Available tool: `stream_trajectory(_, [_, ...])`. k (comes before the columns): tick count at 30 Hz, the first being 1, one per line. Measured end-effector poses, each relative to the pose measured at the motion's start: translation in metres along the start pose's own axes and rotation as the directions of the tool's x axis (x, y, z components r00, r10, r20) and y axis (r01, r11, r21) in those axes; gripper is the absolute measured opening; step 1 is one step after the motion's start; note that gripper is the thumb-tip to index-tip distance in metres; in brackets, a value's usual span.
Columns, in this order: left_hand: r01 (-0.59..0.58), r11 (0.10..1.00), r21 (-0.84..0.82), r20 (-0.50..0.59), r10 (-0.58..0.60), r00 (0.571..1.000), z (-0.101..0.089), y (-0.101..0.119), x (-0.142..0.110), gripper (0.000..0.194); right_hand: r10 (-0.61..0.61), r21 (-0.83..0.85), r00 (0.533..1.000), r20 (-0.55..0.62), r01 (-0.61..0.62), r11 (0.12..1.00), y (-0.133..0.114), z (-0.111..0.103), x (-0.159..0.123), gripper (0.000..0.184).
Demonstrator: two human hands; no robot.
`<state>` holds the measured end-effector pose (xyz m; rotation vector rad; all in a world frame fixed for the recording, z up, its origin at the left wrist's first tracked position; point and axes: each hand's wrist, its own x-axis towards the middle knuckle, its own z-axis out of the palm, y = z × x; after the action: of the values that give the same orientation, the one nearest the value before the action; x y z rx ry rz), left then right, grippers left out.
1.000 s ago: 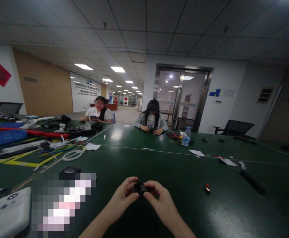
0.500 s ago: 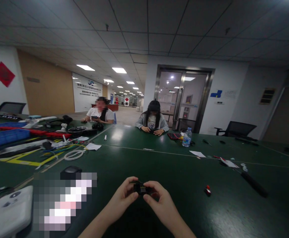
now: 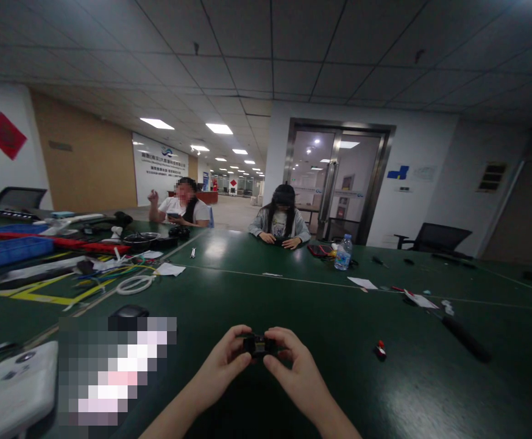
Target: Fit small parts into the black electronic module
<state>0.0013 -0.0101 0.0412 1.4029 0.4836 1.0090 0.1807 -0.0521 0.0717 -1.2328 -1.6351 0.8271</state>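
Low in the middle of the view, my left hand [image 3: 222, 364] and my right hand [image 3: 290, 369] meet over the dark green table [image 3: 320, 317]. Both pinch one small black part [image 3: 257, 346] between fingertips and thumbs, held just above the table top. What the part is stays too small and dark to make out. My forearms run down out of the bottom edge.
A white device [image 3: 16, 390] and a black mouse-like object [image 3: 128, 313] lie at the near left. A small red piece [image 3: 380, 348] and a black handle [image 3: 465, 338] lie to the right. Two seated people [image 3: 280, 221] work across the table, near a water bottle [image 3: 342, 253]. Cables and blue trays [image 3: 10, 251] crowd the left.
My hands and the part hold almost the same place. The person at the far left has raised a hand.
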Motion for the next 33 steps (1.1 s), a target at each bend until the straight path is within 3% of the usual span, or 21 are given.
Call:
stream_trajectory(7, [0.022,0.999,0.024,-0.035,-0.021,0.999,-0.001,0.001,0.000,0.043,0.002,0.041,0.996,-0.093,0.001,0.999,0.011,-0.001,0.003,0.027])
stream_trajectory(16, [-0.008,1.000,-0.001,0.005,0.008,1.000,-0.003,-0.003,-0.001,0.040,0.046,-0.055,0.999,-0.009,-0.047,0.997,-0.001,0.003,-0.004,0.025])
stream_trajectory(33, [0.015,0.999,-0.043,0.029,-0.014,0.999,-0.005,-0.006,0.000,0.044,0.014,-0.045,1.000,-0.009,-0.015,0.999,-0.004,0.005,-0.004,0.021])
